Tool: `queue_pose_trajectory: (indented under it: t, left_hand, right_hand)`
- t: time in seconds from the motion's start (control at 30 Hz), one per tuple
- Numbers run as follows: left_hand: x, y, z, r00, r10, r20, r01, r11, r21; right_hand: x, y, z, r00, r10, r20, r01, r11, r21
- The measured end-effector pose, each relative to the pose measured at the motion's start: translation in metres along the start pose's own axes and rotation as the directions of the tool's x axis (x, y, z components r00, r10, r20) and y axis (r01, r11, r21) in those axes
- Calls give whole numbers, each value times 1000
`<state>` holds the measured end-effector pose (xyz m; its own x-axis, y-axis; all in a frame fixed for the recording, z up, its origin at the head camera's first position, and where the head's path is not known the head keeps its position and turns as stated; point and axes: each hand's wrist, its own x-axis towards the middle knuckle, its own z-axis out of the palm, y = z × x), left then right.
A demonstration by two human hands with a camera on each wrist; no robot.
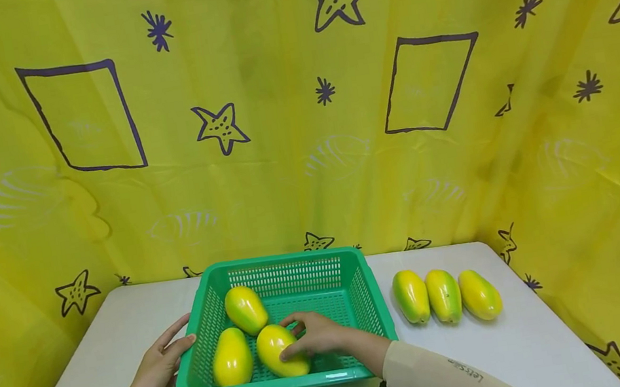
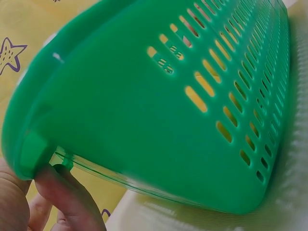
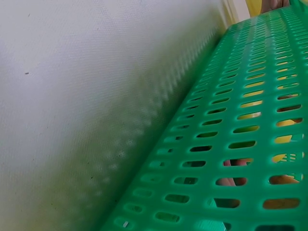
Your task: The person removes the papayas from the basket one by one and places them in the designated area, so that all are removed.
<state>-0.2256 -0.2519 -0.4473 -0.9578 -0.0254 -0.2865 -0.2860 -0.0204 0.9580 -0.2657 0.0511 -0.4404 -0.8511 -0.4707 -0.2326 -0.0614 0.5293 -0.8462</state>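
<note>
A green plastic basket (image 1: 289, 383) with slotted walls stands on the table. Inside it, toward the left, lie three yellow-green papayas: a rear papaya (image 1: 246, 309), a front-left papaya (image 1: 232, 358) and a front-middle papaya (image 1: 278, 350). My right hand (image 1: 318, 334) reaches over the basket's front right rim and holds the front-middle papaya between thumb and fingers. At the basket's left end, my left hand (image 1: 158, 367) grips the rim, with fingers (image 2: 67, 195) tucked beneath it in the left wrist view. Through the right wrist view's slots, only bits of hand and fruit show.
On the white table (image 1: 446, 359), right of the basket, three more papayas lie in a row: a left one (image 1: 411, 297), a middle one (image 1: 444, 296) and a right one (image 1: 480, 295). A yellow patterned curtain (image 1: 284, 177) hangs behind and along the sides.
</note>
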Motion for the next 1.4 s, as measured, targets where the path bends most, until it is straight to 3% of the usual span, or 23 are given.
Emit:
queue_pose_trajectory:
  t: [0.13,0.4,0.77,1.2,1.4]
  left_hand:
    - [-1,1,1,1000,-1,1,1,1000,-11]
    - [0,3,3,1000,-4,1,4,1000,-14]
    - [0,2,4,1000,-4,-9,5,1000,21]
    - [-1,3,3,1000,-1,-9,2,999,44]
    - [-1,2,2,1000,-1,-11,2,999,46]
  right_hand:
    - [0,0,-1,1000,4,5,-5,1000,24]
    - [-6,-3,-6,999,24,21,-28,986,167]
    - [-8,-5,-9,995,68,79,-92,925,369]
    - [-24,-14,-18,992,59,107,-104,867,487]
    - [-35,-19,-26,993,48,109,-97,857,506]
